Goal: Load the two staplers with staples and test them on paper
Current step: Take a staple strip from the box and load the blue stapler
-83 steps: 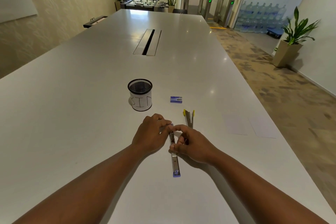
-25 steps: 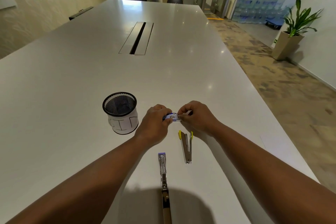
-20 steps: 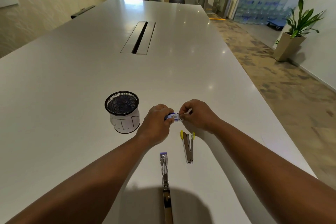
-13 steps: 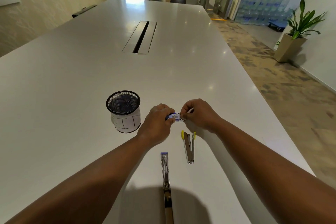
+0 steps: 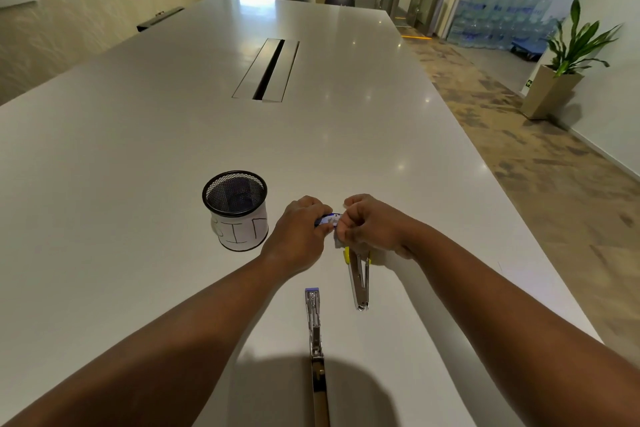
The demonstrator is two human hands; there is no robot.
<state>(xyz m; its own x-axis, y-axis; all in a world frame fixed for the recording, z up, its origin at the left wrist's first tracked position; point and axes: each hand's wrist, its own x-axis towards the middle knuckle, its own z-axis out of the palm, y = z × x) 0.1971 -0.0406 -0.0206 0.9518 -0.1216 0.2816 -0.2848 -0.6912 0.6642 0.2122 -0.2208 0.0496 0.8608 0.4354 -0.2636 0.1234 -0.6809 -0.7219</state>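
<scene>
Writing: "BIN" hand-lettered in black on the white paper wrap of the mesh cup (image 5: 237, 210); print on the staple box too small to read.
Staple box (image 5: 327, 219): small, blue and white, held just above the table (image 5: 138, 149) between both hands, at 12 o'clock from the two staplers.
Left hand (image 5: 298, 236): fingers curled, pinching the left end of the staple box; knuckles up.
Right hand (image 5: 372, 224): fingers curled, pinching the right end of the staple box, with a scrap of white showing under the fingertips; whether flap or tray cannot be told.
Yellow-tipped stapler (image 5: 359, 276): metal, lying on the table at 6 o'clock from the right hand, its two arms splayed in a narrow V, yellow ends toward the hands and partly under the right wrist, hinge end pointing at 6 o'clock.
Purple-tipped stapler (image 5: 314, 319): metal, swung fully open into one long straight strip, purple cap at its 12 o'clock end, other end running off the bottom edge; just beside the yellow-tipped one, at its 7 o'clock, not touching.
Mesh cup: black wire rim, upright, at 9 o'clock from the left hand, near but apart.
Table: white, glossy, with a long cable slot (image 5: 268, 69) at 12 o'clock, well apart from the hands.
</scene>
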